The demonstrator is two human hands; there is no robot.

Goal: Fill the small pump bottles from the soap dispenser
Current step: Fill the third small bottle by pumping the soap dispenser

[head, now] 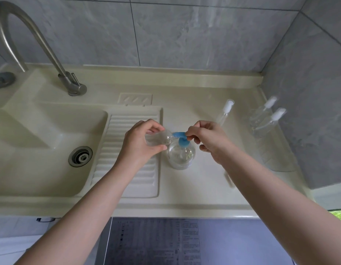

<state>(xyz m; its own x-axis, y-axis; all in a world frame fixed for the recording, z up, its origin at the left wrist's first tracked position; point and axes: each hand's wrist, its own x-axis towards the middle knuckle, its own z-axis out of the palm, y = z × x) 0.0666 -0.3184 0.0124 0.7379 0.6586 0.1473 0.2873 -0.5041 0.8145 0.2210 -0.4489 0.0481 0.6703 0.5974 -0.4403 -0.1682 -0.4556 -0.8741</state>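
Left hand (pixel 144 140) grips a small clear bottle (pixel 159 139), tilted nearly flat, its open mouth meeting the spout of the blue pump head (pixel 180 138). Right hand (pixel 207 139) pinches the rear of that pump head between thumb and fingertips, other fingers curled. The soap dispenser (pixel 182 154) (clear body, seen from above) stands on the cream counter (pixel 194 188), just at 3 o'clock of the ribbed drainboard (pixel 127 150). At 1 o'clock from the dispenser, a pump top with its tube (pixel 226 110) lies on the counter. Further at 2 o'clock, two small pump bottles (pixel 265 119) stand together against the grey wall. Sink basin (pixel 32 150) and steel tap (pixel 32 44) sit toward 9 and 10 o'clock.
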